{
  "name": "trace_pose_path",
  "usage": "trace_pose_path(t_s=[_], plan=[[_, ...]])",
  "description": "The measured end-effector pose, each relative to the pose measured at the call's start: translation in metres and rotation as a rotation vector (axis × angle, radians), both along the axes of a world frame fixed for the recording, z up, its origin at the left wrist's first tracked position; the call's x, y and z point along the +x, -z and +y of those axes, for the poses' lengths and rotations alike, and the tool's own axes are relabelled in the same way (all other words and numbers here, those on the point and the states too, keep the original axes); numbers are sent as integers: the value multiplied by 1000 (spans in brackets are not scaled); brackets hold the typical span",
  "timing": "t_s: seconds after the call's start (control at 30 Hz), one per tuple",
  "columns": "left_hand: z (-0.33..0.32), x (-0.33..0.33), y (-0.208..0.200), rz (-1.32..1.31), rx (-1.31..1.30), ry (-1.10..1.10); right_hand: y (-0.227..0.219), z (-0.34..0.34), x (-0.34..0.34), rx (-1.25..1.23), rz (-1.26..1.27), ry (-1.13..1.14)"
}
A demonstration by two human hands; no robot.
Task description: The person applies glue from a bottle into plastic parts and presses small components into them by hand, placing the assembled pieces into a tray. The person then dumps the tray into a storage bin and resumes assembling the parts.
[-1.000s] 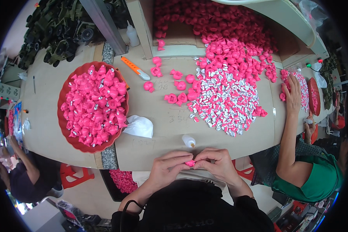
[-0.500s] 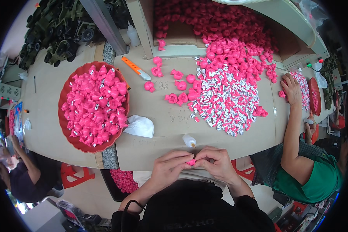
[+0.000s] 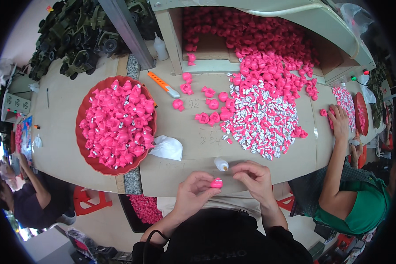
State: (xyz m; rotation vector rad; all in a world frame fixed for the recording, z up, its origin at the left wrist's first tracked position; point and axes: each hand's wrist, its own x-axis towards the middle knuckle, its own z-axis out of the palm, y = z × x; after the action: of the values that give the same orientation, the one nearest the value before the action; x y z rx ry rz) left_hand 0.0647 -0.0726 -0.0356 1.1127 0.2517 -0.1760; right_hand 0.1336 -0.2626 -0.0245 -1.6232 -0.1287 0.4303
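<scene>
A small pink toy head (image 3: 216, 183) with a white spot on it is pinched between the thumb and fingers of my left hand (image 3: 193, 193), just above the table's near edge. My right hand (image 3: 254, 181) is apart from it to the right, thumb and forefinger slightly separated, with nothing visible between them. Close to those fingertips lies a small white squeeze bottle (image 3: 221, 164) with a brownish tip. Beyond it spreads a pile of small white-and-pink pieces (image 3: 264, 119). Several loose pink toy parts (image 3: 212, 104) are scattered left of that pile.
On the left stands a red scalloped bowl (image 3: 80, 140) heaped with pink parts, beside a white cloth-like item (image 3: 167, 148). An orange utility knife (image 3: 163, 85) lies farther back. Pink parts (image 3: 268, 48) spill from a shelf bin. A co-worker's arm (image 3: 335, 154) reaches in at right.
My hands have parted: the right has moved away to the right, while the left keeps the pink toy head. The whole view has shifted slightly.
</scene>
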Motion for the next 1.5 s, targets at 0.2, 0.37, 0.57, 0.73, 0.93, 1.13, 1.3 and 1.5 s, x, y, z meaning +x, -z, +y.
trace_pose_path(t_s=[0.2,0.37,0.57,0.73,0.93,1.13,1.3,1.5], plan=[[25,2,-12,-130,438,-87,-6,18,11,-243,-305,-40],[93,42,-54,-437,1283,-570,0,30,12,-274,-435,-40],[66,75,-53,-416,1196,-359,9,30,15,-269,-569,-77],[30,121,-30,-602,1482,0,9,30,12,-175,-582,-51],[29,129,-16,-442,1168,23,13,23,3,-55,-325,56],[33,67,-26,104,-157,172,-2,4,-1,-62,-438,87],[21,34,-3,72,-162,73,-15,-1,-2,-162,-568,-3],[8,25,5,-76,26,5,-20,-4,-4,-170,-641,-23]])
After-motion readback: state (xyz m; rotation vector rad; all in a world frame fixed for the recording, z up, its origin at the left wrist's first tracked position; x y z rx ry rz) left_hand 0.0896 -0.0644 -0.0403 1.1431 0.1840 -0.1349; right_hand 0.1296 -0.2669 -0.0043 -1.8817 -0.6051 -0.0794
